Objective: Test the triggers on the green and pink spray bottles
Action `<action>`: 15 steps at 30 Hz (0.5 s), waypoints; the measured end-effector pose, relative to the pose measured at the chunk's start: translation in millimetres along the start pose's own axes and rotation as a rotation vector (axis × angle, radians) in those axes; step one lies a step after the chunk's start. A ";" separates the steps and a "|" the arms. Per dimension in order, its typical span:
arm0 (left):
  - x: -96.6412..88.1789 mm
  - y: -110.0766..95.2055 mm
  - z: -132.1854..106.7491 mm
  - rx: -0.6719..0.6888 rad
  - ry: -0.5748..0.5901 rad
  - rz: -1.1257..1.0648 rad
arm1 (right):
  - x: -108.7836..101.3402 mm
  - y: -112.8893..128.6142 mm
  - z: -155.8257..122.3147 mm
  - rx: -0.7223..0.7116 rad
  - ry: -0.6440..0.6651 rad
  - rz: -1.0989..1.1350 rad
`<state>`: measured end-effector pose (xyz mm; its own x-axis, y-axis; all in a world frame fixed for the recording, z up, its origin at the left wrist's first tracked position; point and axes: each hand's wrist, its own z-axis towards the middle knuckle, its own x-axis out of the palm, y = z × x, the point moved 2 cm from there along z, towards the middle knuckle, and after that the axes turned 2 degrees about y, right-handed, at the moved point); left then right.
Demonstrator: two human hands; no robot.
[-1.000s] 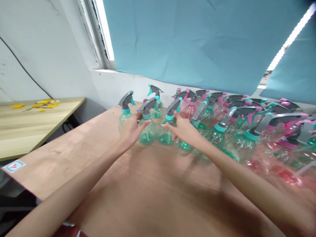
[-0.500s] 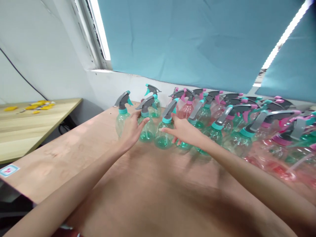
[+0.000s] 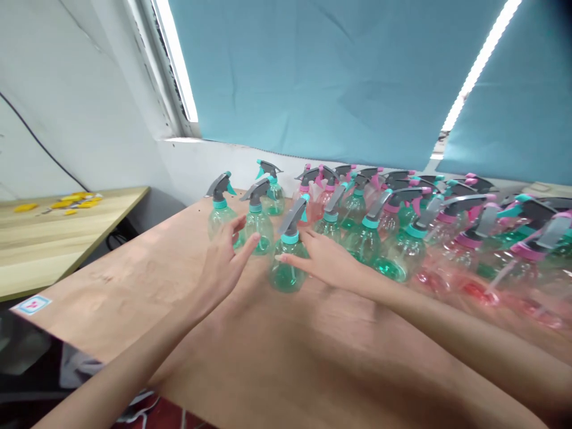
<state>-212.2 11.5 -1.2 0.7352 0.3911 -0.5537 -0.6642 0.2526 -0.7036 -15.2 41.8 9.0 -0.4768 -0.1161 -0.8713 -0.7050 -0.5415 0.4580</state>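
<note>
My right hand (image 3: 328, 257) grips a green spray bottle (image 3: 287, 275) from its right side, thumb across the front and fingers partly hidden behind it. This bottle has a grey trigger head and a turquoise collar, and stands upright at the front of the group. My left hand (image 3: 223, 259) is open, fingers apart, in front of two other green spray bottles. One of these, a bottle (image 3: 259, 229) with a turquoise collar, is just beyond its thumb; the other bottle (image 3: 218, 219) is partly covered by the fingers.
Several green and pink spray bottles (image 3: 404, 250) crowd the right of the wooden table (image 3: 147, 256). Another green bottle (image 3: 274, 199) stands behind, near the wall. A second table (image 3: 27, 250) at left carries yellow pieces (image 3: 74, 201). A blue sheet (image 3: 313, 77) covers the window.
My right hand has brought the gripped green bottle nearer, out from the row. My left hand has drawn back from the bottle beside it and opened. The view has shifted slightly.
</note>
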 end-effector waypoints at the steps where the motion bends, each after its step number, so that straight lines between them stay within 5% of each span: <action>1: 2.1 -8.0 -6.2 0.006 0.040 -0.021 | 0.5 0.2 -6.4 -0.016 -0.002 0.012; 8: 38.0 -73.4 -24.3 0.142 0.390 -0.167 | -2.8 -5.0 -57.5 -0.134 0.002 0.093; 15: 85.2 -126.9 -44.6 0.215 0.479 -0.336 | -21.4 -31.6 -117.3 -0.094 -0.153 -0.013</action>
<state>-59.1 -26.7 21.1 0.8549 -0.1681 -0.4908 -0.3618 0.4847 -0.7963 78.8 -36.2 -7.5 -0.5474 0.0150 -0.8367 -0.6627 -0.6184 0.4225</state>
